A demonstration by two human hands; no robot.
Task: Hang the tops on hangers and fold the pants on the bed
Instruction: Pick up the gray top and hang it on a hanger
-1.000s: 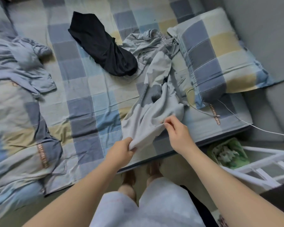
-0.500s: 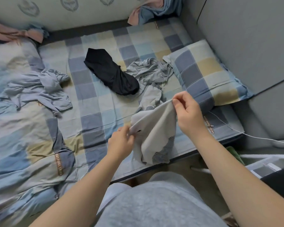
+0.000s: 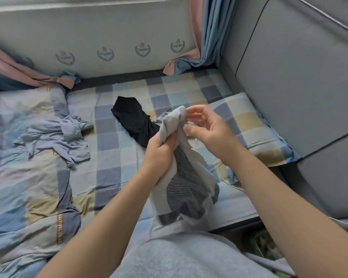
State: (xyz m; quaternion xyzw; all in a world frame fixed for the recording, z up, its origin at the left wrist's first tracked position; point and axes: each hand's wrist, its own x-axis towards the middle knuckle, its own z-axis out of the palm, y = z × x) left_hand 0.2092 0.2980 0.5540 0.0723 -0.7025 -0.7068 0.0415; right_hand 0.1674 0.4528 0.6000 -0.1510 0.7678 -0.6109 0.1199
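The head view looks down over a checked bed (image 3: 109, 157) in blue, grey and pale yellow. The left hand (image 3: 159, 151) is raised above the bed's near part, its fingers curled tight round a bunched upper part of a grey garment (image 3: 189, 177). The cloth sticks up out of the fist in a rounded fold. The rest hangs down below the fist, showing a darker striped panel, and ends in front of the person's lap at the near edge of the bed. The right hand (image 3: 211, 135) is just beside that fold, palm turned toward it, thumb and fingers (image 3: 191, 112) apart and loosely bent, holding nothing. The fingertips are at the fold's edge, and I cannot tell if they touch it. Behind the left hand a black garment (image 3: 135, 121) lies flat on the sheet, its near end hidden by the hand and the grey cloth. Well to the left a crumpled blue top (image 3: 54, 137) lies on a rumpled duvet (image 3: 18, 187) of the same check. A matching pillow (image 3: 249, 125) sits at the right against a grey padded headboard (image 3: 289, 77), partly behind the right hand. A thin white cable (image 3: 222, 177) curves on the sheet beneath the right forearm. At the far side a pale wall panel (image 3: 105, 54) carries a row of small emblems, and a pink and blue curtain (image 3: 211, 37) hangs in the corner, its end bunched on the bed. Something green (image 3: 263, 243) shows on the floor at the lower right, too blurred to make out.
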